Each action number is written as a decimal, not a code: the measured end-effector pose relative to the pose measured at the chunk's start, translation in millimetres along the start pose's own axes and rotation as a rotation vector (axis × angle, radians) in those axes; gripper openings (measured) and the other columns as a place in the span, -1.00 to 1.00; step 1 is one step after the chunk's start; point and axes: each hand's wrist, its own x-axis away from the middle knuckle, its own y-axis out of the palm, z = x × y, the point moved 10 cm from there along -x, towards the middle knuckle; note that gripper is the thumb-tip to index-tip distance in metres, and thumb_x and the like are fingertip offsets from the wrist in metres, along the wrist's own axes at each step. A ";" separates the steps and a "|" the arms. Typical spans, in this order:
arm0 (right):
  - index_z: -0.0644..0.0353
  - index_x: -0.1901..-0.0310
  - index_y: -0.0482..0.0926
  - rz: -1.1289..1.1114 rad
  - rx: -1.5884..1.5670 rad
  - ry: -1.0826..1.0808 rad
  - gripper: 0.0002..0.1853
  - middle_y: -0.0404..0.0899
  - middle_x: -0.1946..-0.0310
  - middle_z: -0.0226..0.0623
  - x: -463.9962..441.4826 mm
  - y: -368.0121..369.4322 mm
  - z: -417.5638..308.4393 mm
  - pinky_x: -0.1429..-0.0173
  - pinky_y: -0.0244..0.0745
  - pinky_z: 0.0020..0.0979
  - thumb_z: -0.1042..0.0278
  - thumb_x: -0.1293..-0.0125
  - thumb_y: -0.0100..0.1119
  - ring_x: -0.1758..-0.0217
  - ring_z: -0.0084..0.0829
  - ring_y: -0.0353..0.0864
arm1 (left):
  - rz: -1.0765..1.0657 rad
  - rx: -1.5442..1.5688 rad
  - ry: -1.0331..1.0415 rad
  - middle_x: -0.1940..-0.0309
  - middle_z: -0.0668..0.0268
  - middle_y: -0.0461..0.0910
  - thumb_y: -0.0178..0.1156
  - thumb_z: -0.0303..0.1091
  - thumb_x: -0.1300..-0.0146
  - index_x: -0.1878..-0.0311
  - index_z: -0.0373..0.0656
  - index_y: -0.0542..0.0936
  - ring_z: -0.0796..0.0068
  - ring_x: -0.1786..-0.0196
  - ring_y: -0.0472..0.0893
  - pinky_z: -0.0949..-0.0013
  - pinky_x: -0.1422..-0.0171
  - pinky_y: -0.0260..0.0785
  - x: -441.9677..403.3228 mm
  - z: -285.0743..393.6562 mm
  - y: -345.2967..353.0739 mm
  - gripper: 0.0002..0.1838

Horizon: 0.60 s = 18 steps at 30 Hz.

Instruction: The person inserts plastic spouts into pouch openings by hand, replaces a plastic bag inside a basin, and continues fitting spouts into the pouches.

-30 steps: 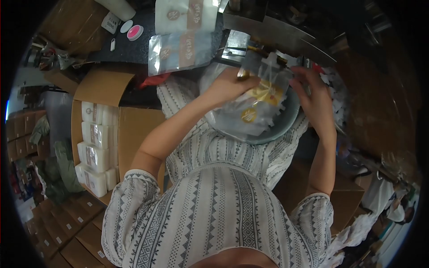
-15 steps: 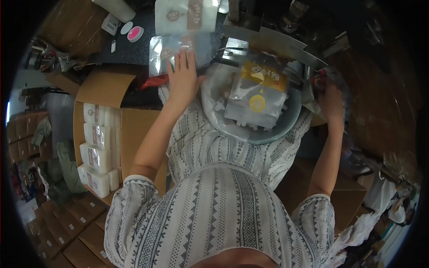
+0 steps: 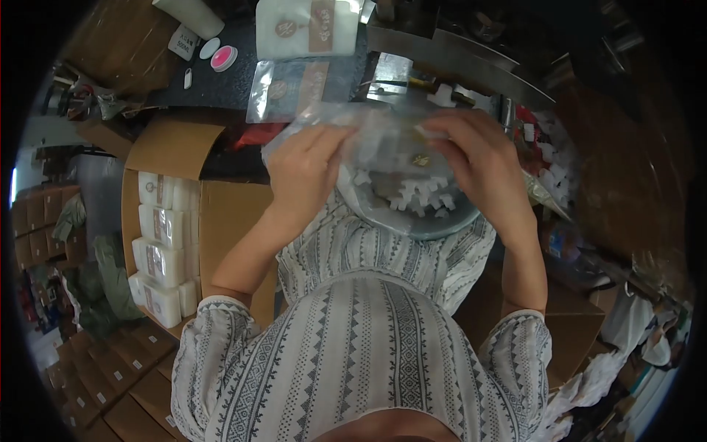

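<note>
My left hand (image 3: 303,173) is closed on a blurred clear plastic bag (image 3: 361,118) above the bowl's left side. Across from it, my right hand (image 3: 482,166) has its fingers pinched beside a small pale piece; what they hold is too blurred to make out. A small yellow print (image 3: 420,160) shows between the hands. Under them is a round bowl (image 3: 427,233), lined with clear plastic. Several small white pieces (image 3: 426,193) lie inside it. A clear pouch with a brown band (image 3: 283,92) lies on the dark table beyond my left hand.
An open carton (image 3: 236,221) at the left holds stacked white packs (image 3: 160,225). A pink round container (image 3: 223,57) and a white pouch (image 3: 303,28) lie on the table. Metal equipment (image 3: 471,55) stands beyond the bowl. Further white pieces (image 3: 556,166) are at the right.
My left hand has come from the flat pouch toward the bowl and closed on plastic. My right hand has moved left over the bowl. The yellow-printed pouch no longer lies flat across it.
</note>
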 end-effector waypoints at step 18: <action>0.23 0.02 0.56 0.088 0.454 0.412 -0.72 0.62 0.19 -0.06 72.2 -38.3 166.8 0.02 0.50 -0.26 0.42 -0.22 0.18 0.09 -0.06 0.62 | -0.644 1.204 -0.948 0.39 0.23 0.65 0.12 -0.22 -0.36 0.14 -0.36 0.60 0.46 0.36 0.67 0.47 0.29 0.52 9.0 -12.5 173.4 -0.68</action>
